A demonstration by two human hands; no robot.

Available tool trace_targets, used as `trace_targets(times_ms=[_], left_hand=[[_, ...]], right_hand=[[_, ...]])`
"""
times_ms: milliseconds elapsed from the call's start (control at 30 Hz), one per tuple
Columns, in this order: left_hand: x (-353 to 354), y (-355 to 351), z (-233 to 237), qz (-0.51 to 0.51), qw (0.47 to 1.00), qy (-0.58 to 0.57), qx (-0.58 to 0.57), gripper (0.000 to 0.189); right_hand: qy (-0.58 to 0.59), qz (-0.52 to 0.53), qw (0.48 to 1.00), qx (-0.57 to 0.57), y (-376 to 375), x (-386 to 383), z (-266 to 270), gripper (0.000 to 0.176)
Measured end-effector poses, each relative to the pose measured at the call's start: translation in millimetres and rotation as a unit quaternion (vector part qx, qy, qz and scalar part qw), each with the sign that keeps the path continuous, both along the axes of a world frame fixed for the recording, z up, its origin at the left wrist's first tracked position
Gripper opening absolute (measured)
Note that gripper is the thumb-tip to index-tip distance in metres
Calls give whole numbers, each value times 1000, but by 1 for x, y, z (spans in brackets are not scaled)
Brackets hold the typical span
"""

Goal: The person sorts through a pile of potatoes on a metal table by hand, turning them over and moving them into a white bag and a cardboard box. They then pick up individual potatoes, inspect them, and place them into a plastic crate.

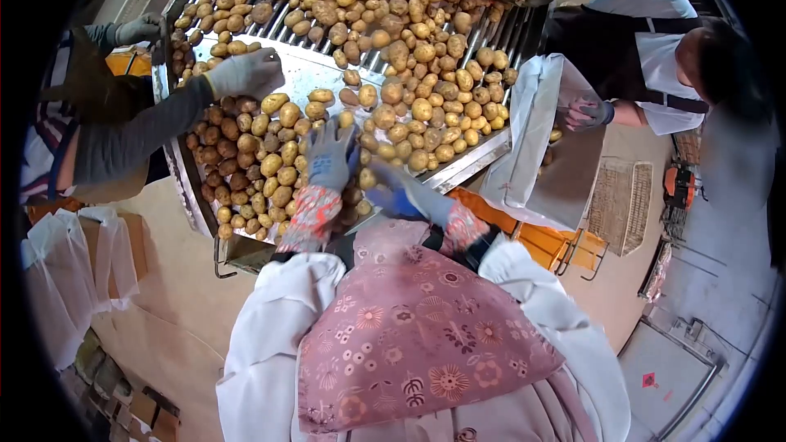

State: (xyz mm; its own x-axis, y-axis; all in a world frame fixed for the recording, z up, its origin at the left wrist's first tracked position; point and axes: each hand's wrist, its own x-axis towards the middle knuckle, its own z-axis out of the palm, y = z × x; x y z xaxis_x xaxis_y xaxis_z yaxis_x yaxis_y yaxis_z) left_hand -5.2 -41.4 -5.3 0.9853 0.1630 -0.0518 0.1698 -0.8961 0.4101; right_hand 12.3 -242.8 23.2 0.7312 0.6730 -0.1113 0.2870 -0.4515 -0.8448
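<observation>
Our left hand (330, 154): gloved fingers toward 12 o'clock, over potatoes (422, 109); we cannot tell if it holds any.
Our right hand (412, 196): blurred, aimed at 10; its grip we cannot tell.
Potatoes: from 8 round to 2 o'clock, yellow to earthy brown.
Metal table (315, 69): bare at 11, rollers (282, 30) beyond.
Floor (180, 278): beige at 8.
</observation>
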Motion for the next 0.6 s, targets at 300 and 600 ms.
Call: trace_targets(times_ms=[300, 600], left_hand=[[-138, 66, 23, 167, 984, 62, -9, 65], [-222, 60, 20, 209, 977, 40, -3, 56]], right_hand=[[-86, -59, 967, -233, -2, 142, 9, 63], [-89, 27, 989, 119, -12, 85, 5, 37]])
